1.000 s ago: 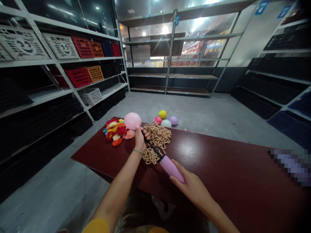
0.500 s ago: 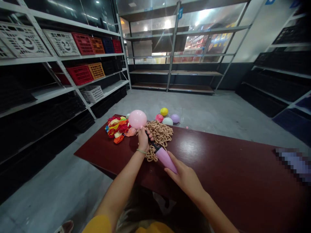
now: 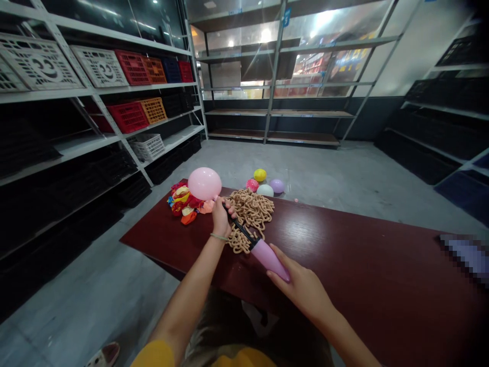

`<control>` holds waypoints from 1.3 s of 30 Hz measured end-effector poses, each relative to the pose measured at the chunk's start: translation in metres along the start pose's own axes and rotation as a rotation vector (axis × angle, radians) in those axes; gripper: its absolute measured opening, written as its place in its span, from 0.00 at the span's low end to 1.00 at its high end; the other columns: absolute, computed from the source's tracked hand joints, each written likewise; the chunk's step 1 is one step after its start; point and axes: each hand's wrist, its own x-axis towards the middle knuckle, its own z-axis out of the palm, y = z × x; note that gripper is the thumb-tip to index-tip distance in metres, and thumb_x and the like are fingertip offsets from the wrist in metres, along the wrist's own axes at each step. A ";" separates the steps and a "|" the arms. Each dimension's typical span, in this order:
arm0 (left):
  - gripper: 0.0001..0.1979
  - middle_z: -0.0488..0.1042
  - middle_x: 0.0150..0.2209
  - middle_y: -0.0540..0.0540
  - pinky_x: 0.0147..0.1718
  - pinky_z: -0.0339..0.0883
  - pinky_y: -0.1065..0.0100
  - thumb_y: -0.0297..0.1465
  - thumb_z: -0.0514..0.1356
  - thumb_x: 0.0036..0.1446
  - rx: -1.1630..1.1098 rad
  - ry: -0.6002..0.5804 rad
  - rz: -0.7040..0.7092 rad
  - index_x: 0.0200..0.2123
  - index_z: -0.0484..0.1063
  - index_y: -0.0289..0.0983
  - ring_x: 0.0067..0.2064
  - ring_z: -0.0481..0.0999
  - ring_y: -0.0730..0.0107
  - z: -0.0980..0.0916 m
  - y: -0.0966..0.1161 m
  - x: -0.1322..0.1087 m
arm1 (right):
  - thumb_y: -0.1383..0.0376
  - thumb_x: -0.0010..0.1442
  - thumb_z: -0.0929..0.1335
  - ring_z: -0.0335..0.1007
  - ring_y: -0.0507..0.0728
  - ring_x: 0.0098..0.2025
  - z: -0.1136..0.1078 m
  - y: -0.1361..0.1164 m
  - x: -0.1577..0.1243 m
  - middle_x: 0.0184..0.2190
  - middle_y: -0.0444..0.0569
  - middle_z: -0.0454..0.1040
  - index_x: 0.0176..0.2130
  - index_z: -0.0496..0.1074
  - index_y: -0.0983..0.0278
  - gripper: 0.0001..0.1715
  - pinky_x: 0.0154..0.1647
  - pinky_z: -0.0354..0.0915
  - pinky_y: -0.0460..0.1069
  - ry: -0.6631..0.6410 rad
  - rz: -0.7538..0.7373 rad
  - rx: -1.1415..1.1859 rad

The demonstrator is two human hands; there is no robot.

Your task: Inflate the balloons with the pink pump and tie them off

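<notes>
Your left hand [image 3: 221, 219] is closed around the front end of the pump [image 3: 270, 260], right where the neck of the pink balloon [image 3: 205, 184] meets it; the balloon, round and filled, sits just past your fist. Your right hand [image 3: 307, 290] grips the back of the pump's pink body, and a length of black rod shows between your two hands. The pump slants over the dark red table [image 3: 324, 244], its front end pointing away from you and to your left. Under and beyond the rod lies a heap of tan rope [image 3: 252, 209]. Left of it, behind your left hand, is a pile of flat balloons [image 3: 187, 209] in red, orange and yellow. Past the table's far edge, yellow, spotted red, purple and pale balloons [image 3: 277, 186] rest together on the floor [image 3: 324, 173]. At the table's right end lies a purplish thing [image 3: 468, 255], too blurred to name.
</notes>
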 end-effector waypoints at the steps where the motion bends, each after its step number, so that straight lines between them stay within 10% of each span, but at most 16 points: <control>1: 0.15 0.57 0.21 0.58 0.14 0.49 0.78 0.38 0.62 0.58 0.005 -0.007 -0.016 0.29 0.56 0.40 0.17 0.56 0.82 0.001 -0.006 -0.007 | 0.54 0.65 0.66 0.78 0.65 0.50 0.001 -0.004 0.005 0.56 0.50 0.76 0.68 0.58 0.52 0.36 0.49 0.73 0.56 0.003 0.002 0.015; 8: 0.15 0.59 0.22 0.57 0.15 0.55 0.76 0.41 0.59 0.61 0.077 -0.015 -0.058 0.30 0.58 0.40 0.18 0.59 0.80 0.006 -0.023 -0.031 | 0.54 0.66 0.65 0.78 0.68 0.50 0.013 -0.024 0.025 0.57 0.53 0.74 0.70 0.53 0.54 0.38 0.45 0.73 0.58 0.009 0.030 -0.013; 23: 0.14 0.57 0.22 0.57 0.15 0.52 0.77 0.37 0.61 0.60 -0.028 -0.023 0.058 0.30 0.59 0.40 0.18 0.58 0.80 0.009 0.034 0.015 | 0.52 0.67 0.63 0.79 0.61 0.43 -0.010 0.012 -0.021 0.46 0.50 0.80 0.70 0.52 0.53 0.37 0.41 0.73 0.52 0.077 -0.093 -0.063; 39: 0.16 0.59 0.21 0.57 0.14 0.54 0.77 0.41 0.60 0.59 0.100 -0.017 -0.007 0.30 0.58 0.40 0.17 0.60 0.80 0.010 -0.014 -0.035 | 0.54 0.65 0.65 0.77 0.66 0.53 0.006 -0.017 0.010 0.60 0.51 0.72 0.70 0.53 0.53 0.38 0.50 0.72 0.57 0.030 -0.038 0.112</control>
